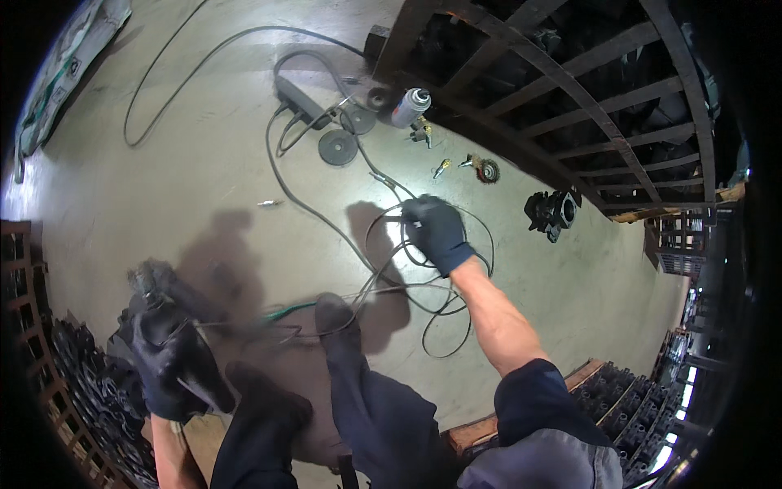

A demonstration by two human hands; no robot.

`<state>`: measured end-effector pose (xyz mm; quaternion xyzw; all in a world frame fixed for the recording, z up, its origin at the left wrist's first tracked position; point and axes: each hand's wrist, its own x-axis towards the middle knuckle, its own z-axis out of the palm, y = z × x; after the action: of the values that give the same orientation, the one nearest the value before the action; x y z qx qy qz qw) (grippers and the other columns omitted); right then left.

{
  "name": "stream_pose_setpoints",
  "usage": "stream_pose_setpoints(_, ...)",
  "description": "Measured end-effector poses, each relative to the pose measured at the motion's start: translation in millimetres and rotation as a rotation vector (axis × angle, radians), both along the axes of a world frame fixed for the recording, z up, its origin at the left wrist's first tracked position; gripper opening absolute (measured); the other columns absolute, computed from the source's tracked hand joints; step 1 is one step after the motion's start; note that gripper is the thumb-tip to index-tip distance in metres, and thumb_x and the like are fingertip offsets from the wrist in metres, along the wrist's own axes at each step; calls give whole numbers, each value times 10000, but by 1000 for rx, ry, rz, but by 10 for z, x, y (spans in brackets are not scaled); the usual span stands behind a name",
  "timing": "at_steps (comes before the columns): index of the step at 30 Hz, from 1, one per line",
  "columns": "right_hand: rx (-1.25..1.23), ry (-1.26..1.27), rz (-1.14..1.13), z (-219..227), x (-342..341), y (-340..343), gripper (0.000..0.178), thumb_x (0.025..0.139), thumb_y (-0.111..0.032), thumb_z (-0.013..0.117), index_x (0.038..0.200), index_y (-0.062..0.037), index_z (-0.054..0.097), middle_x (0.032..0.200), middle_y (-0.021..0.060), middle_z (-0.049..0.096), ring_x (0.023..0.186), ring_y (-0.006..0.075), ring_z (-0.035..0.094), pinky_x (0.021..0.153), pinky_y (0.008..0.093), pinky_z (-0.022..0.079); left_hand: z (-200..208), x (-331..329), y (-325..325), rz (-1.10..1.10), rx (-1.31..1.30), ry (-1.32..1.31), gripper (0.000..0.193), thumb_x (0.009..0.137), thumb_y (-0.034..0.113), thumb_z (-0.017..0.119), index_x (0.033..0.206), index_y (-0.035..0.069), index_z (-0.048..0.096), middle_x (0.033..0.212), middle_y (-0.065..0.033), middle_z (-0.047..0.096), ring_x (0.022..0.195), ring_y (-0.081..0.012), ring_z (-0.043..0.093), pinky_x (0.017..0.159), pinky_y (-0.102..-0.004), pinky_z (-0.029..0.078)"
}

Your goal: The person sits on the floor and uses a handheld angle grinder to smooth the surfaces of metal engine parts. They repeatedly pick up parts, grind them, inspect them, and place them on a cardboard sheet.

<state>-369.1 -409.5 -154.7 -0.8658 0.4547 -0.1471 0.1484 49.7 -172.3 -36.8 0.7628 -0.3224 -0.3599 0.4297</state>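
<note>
My left hand (167, 354), in a black glove, is closed around a dark hand tool (145, 287) with a bristly tip like a wire brush; blur hides its detail. A thin line trails from beside it across my feet. Out over the floor, my right hand (436, 232), also gloved, has its fingers curled at the looped grey cable (491, 244), apparently gripping a strand of it. More of the cable runs back toward an angle grinder (303, 102) lying on the floor, with a round grinding disc (337, 147) beside it.
Near the dark metal crate (562, 90) stand a spray can (410, 107), brass fittings (441, 169) and a wire wheel (487, 170). A black cast part (552, 213) lies to the right. Bins of metal parts (623, 399) flank me. A small fitting (270, 203) lies left of centre.
</note>
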Motion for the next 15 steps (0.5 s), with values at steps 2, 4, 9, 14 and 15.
stream_pose_setpoints(2, 23, 143, 181, -33, 464, 258, 128, 769, -91, 639, 888, -93, 686, 801, 130, 665, 800, 336, 670, 688, 457, 535, -95, -101, 10, 2, 43, -39, 361, 794, 50, 728, 1134, -14, 627, 1051, -69, 668, 924, -197, 648, 852, -315, 527)
stream_pose_setpoints(4, 9, 141, 324, -130, 875, 465, 125, 744, -73, 642, 838, -83, 723, 817, 159, 693, 789, 355, 687, 695, 448, 557, -128, -121, 111, 38, -2, 91, 406, 815, 52, 754, 1196, 4, 620, 1085, -66, 684, 978, -167, 647, 887, -315, 529)
stream_pose_setpoints(9, 224, 432, 432, -567, 1209, 828, 142, 782, -82, 644, 886, -82, 741, 903, 178, 719, 898, 367, 709, 730, 473, 564, -200, -290, 327, 103, 34, 225, 497, 821, 56, 776, 1276, 5, 583, 1137, -56, 667, 1022, -165, 645, 953, -323, 521)
stream_pose_setpoints(14, 403, 390, 448, -506, 1231, 826, 190, 817, -136, 640, 987, -111, 722, 971, 154, 717, 932, 370, 697, 787, 465, 556, -433, -229, 493, 54, -135, 267, 483, 850, 73, 745, 1290, -7, 561, 1182, -83, 641, 1066, -175, 625, 956, -314, 516)
stream_pose_setpoints(15, 364, 359, 457, -553, 1240, 804, 207, 839, -175, 637, 1019, -116, 722, 945, 152, 713, 912, 377, 693, 791, 463, 553, -513, -210, 488, 81, -149, 271, 459, 846, 77, 731, 1269, 2, 573, 1136, -69, 652, 1025, -168, 630, 926, -306, 520)
